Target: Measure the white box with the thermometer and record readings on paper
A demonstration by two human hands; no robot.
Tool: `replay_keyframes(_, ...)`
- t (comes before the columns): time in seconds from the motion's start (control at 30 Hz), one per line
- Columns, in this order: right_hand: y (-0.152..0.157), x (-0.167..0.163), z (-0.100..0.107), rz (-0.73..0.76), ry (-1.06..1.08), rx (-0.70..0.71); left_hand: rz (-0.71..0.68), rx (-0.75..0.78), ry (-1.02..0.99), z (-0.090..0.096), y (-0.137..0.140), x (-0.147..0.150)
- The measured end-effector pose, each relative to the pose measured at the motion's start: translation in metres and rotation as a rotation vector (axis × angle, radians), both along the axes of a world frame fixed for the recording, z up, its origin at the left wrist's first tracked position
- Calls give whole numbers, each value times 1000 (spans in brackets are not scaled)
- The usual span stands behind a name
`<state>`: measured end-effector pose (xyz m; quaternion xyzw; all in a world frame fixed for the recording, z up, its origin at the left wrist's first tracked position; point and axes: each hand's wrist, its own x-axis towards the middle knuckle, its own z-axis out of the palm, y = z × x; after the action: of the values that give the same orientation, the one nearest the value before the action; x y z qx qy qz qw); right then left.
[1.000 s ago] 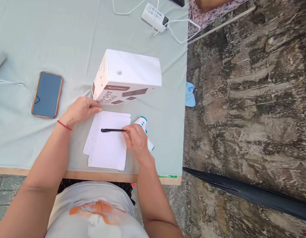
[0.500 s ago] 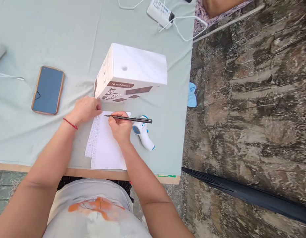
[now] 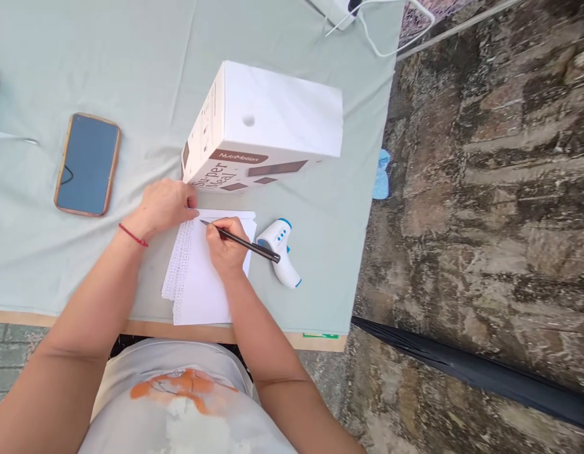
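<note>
In my right hand (image 3: 230, 246) is a slim black pen (image 3: 249, 244), gripped between thumb and fingers. Its tip points at the upper left of a small stack of white paper sheets (image 3: 202, 287); whether it touches cannot be told. Small dark marks run along the stack's left edges. My left hand (image 3: 166, 205) is closed at the top left corner of the paper, fingers curled and thumb against the edge. Just behind it stands a white NutriMotion box (image 3: 282, 116) with brown print. A white and blue infrared thermometer (image 3: 285, 261) lies to the right of the pen.
A phone in a brown-edged case (image 3: 88, 164) lies left of my hands. A white device with a cable (image 3: 339, 11) sits at the far right of the cloth-covered table (image 3: 131, 75). Beyond the right edge are a blue bag-like thing (image 3: 381, 176) and stone ground (image 3: 462, 252).
The pen's back end has swung down toward me, and my right hand has turned with it. My left hand stays at the paper's corner. The view has shifted slightly.
</note>
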<state>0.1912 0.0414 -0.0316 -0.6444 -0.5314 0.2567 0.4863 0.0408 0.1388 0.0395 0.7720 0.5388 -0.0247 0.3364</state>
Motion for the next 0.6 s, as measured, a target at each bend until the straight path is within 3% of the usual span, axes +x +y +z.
replay_keyframes(0.13, 0, -1, 2, 7, -15, -58, 4, -13, -3, 2, 0, 1)
replay_keyframes(0.6, 0, -2, 4, 17, -21, -53, 13, 16, -24, -1, 0, 1)
